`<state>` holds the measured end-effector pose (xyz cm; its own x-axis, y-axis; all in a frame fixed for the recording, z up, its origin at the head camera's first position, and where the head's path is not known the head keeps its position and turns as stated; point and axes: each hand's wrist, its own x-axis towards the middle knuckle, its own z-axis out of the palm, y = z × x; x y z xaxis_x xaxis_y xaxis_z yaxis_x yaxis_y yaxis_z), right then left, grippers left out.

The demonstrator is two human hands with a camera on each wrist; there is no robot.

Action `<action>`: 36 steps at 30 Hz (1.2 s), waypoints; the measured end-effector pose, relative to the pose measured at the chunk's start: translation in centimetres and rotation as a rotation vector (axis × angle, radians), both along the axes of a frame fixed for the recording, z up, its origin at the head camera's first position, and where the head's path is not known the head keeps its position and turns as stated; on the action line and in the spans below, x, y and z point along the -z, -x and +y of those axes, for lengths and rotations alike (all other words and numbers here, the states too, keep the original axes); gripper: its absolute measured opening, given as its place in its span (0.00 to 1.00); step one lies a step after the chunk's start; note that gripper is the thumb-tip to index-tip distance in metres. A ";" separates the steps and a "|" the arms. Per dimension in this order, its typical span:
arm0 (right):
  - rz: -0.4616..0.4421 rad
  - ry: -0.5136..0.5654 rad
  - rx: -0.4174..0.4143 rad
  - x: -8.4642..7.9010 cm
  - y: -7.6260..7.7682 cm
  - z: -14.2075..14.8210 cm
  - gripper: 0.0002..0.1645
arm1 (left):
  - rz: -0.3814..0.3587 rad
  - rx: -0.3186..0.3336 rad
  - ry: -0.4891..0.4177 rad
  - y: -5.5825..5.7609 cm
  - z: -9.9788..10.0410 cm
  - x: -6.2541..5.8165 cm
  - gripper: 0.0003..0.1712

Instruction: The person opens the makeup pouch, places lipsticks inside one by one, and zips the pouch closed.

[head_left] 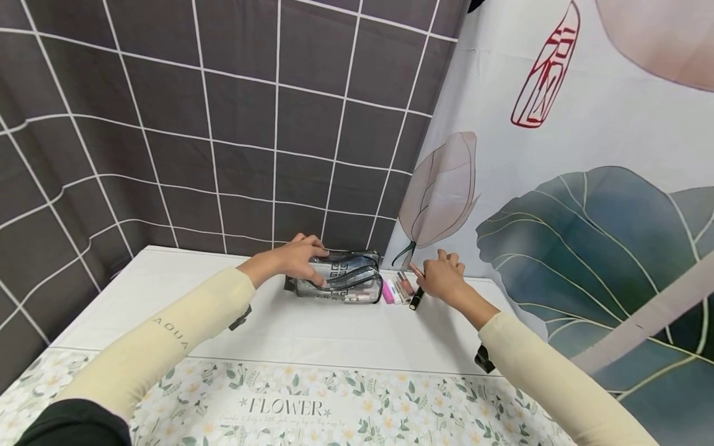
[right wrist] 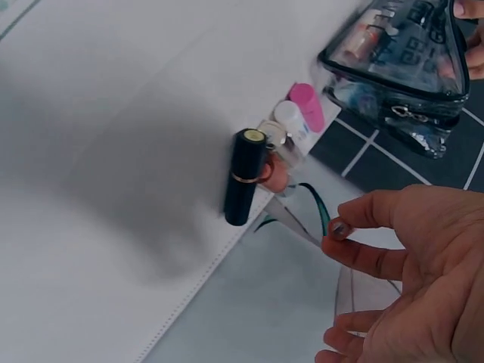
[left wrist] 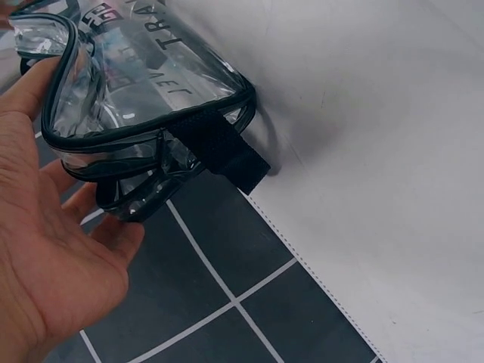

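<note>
A clear zip pouch (head_left: 340, 286) with black trim and printed lettering stands on the white table, with a pale pinkish tube (right wrist: 363, 39) visible inside. My left hand (head_left: 298, 259) grips its left end; the black tab (left wrist: 223, 151) shows beside it in the left wrist view. Right of the pouch, my right hand (head_left: 443, 277) pinches a slim pinkish tube (head_left: 416, 271) between thumb and forefinger; the right wrist view catches it nearly end-on. Near that hand lie a black lipstick tube (right wrist: 246, 178), a pink tube (right wrist: 306, 106), a white tube (right wrist: 290, 116) and a peach-coloured cosmetic (right wrist: 276, 174).
A dark grid-patterned cloth (head_left: 240, 124) hangs behind the table, and a floral curtain (head_left: 558, 217) hangs at the right. Along the front of the white tabletop (head_left: 312, 337) lies a flower-print mat (head_left: 279, 409).
</note>
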<state>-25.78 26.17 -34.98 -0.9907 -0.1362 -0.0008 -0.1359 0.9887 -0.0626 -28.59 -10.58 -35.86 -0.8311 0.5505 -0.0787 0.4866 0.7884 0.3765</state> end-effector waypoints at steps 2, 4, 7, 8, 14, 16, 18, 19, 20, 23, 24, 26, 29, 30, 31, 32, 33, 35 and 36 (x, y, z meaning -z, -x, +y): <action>0.020 0.002 -0.019 -0.2 0.2 -0.1 0.14 | 0.004 -0.001 0.004 0.1 0.0 0.0 0.52; 0.033 0.006 -0.032 -0.3 0.5 -0.3 0.14 | 0.007 -0.001 0.009 0.1 0.0 0.0 0.52; 0.037 0.004 -0.050 -0.5 0.9 -0.6 0.14 | 0.010 -0.003 0.015 0.1 0.0 -0.1 0.53; 0.039 0.004 -0.055 -0.6 1.0 -0.7 0.14 | 0.007 -0.004 0.013 0.1 0.1 -0.2 0.53; 0.070 0.018 -0.092 -1.2 1.0 -1.7 0.16 | 0.004 -0.002 0.005 -0.1 0.1 -0.3 0.52; 0.087 0.026 -0.101 -1.4 0.9 -1.9 0.16 | 0.012 0.001 0.007 0.0 0.0 -0.2 0.53; 0.106 0.029 -0.107 -1.5 0.9 -2.1 0.16 | 0.017 0.003 0.009 0.0 0.0 -0.1 0.53; 0.119 0.028 -0.110 -1.5 0.8 -2.2 0.16 | 0.017 0.003 0.008 0.0 0.0 -0.1 0.53; 0.130 0.030 -0.114 -1.6 0.8 -2.3 0.16 | 0.017 0.003 0.006 0.0 0.1 -0.2 0.53; 0.166 0.036 -0.130 -1.7 0.8 -2.7 0.15 | 0.015 0.003 0.003 0.0 0.0 -0.1 0.53; 0.180 0.044 -0.137 -1.7 0.9 -2.9 0.14 | 0.014 0.003 0.002 0.0 0.0 -0.1 0.53; 0.203 0.059 -0.151 -1.8 0.9 -3.2 0.13 | 0.011 0.002 -0.002 0.0 0.0 -0.1 0.53; 0.225 0.076 -0.168 -2.0 0.8 -3.8 0.12 | 0.009 0.002 -0.003 0.0 0.0 -0.1 0.53; 0.230 0.079 -0.172 -2.0 0.8 -4.0 0.12 | 0.007 0.002 -0.004 0.0 0.0 -0.1 0.53; 0.234 0.078 -0.178 -2.1 0.8 -4.2 0.12 | 0.006 0.002 -0.005 0.0 0.0 -0.2 0.52; 0.236 0.078 -0.183 -2.2 0.7 -4.4 0.13 | 0.007 0.003 -0.004 0.0 0.0 -0.1 0.53; 0.239 0.077 -0.189 -2.2 0.7 -4.5 0.13 | 0.008 0.004 -0.003 0.0 0.0 -0.1 0.53; 0.241 0.079 -0.196 -2.3 0.7 -4.9 0.14 | 0.009 0.005 -0.001 0.0 0.0 -0.1 0.53; 0.243 0.078 -0.200 -2.4 0.7 -5.0 0.14 | 0.011 0.005 0.001 0.1 0.0 -0.1 0.53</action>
<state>-26.47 21.15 -32.62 -0.9143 -0.3182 0.2506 -0.3469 0.9346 -0.0790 -28.64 -10.56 -35.81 -0.8291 0.5547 -0.0697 0.4949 0.7862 0.3701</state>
